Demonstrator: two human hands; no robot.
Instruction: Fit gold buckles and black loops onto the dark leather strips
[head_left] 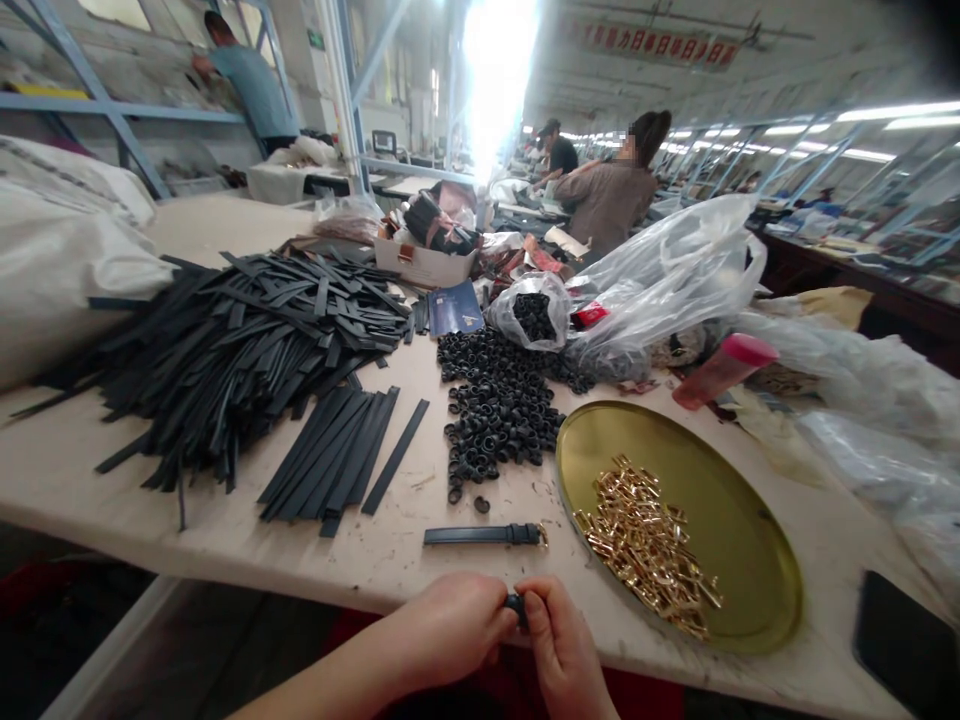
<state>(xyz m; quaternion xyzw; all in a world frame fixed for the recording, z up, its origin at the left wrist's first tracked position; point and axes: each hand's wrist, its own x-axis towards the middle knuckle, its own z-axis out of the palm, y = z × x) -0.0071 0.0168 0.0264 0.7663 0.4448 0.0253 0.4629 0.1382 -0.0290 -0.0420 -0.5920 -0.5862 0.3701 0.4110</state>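
Note:
At the table's front edge my left hand [465, 625] and my right hand [555, 640] meet, fingers closed. Both pinch a small black piece [516, 603]; it looks like a strap end or loop, mostly hidden by the fingers. Just beyond them lies a finished-looking black strap [480, 536] with a gold buckle [543, 535] at its right end. Further off is a pile of small black loops [499, 410], with a few loose ones at its near edge. To the right, a round gold tray [735, 530] bears a heap of gold buckles [645, 540].
A big heap of black strips [255, 340] covers the left side, with a smaller row of strips [330, 460] before it. Plastic bags [675, 260], a blue booklet [455, 308] and a pink-capped bottle [724, 370] stand behind. A dark phone-like slab [904, 635] lies right. Several people work beyond.

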